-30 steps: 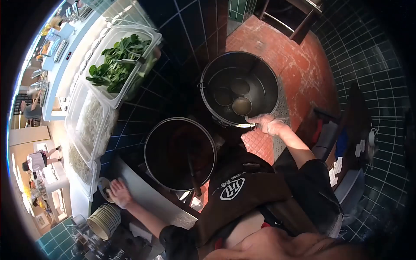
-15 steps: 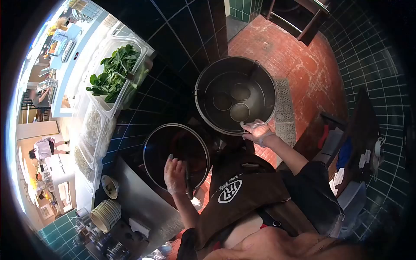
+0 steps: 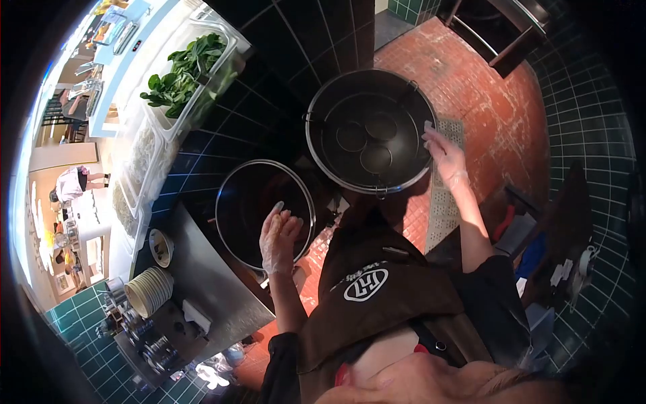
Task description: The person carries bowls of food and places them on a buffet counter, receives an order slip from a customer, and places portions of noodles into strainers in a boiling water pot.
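Observation:
My right hand, in a clear plastic glove, is at the right rim of a large metal pot. Its fingers are stretched out, and I cannot tell whether they touch the rim. Three round rings, like strainer mouths, show inside that pot. My left hand, also gloved, is over the right side of a second, dark pot with a shiny rim. Its fingers are loosely bent and apart, with nothing visible in them. The dark pot's contents are too dim to make out.
Clear bins hold leafy greens and pale noodle-like strands on a ledge at left. Below them are a single bowl, stacked bowls and a steel counter. A dark cart stands on the red tiled floor.
My right hand has left the large pot's near rim for its right side, its fingers straightening. My left hand's fingers look more spread. The whole view has shifted slightly.

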Motion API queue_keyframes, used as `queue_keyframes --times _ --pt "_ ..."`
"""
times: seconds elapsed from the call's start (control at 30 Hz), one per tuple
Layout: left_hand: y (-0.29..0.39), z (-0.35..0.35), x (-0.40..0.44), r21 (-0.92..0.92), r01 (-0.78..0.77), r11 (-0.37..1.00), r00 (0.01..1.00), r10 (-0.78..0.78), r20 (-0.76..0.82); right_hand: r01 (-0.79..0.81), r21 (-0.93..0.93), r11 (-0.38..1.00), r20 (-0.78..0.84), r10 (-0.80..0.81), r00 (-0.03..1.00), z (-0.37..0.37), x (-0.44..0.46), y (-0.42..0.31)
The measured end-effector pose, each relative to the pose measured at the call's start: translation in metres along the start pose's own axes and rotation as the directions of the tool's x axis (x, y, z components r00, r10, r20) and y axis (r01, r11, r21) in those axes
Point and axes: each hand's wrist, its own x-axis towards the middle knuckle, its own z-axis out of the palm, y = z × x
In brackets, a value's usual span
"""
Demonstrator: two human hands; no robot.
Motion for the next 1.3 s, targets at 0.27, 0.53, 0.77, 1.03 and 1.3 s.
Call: queue_keyframes --times 0.27,0.53,0.77,1.03,1.3 --pt "0.014 -0.026 -0.028 0.014 -0.044 0.999 0.992 0.042 0.115 -0.229 0.06 0.972 0.231 0.21 0.95 -0.004 -0.099 -0.016" --pt "0.013 -0.062 -0.059 -0.311 0.179 0.933 0.933 -0.06 0.355 -0.514 0.847 0.137 0.495 0.151 0.856 0.032 -0.155 -0.026" --pt "-0.012 -0.069 -0.056 -0.131 0.35 0.927 0.761 -0.2 0.617 -0.417 0.883 -0.215 0.455 0.177 0.873 0.059 -0.196 -0.071" --pt "-0.079 -0.002 -0.066 0.198 -0.154 0.968 0.51 -0.093 0.855 -0.382 0.841 -0.384 0.395 -0.047 0.917 0.104 -0.205 -0.123" --pt "-0.166 0.041 -0.049 -0.273 0.356 0.894 0.744 -0.094 0.662 -0.556 0.811 -0.184 0.461 -0.383 0.8 0.12 -0.177 -0.158"
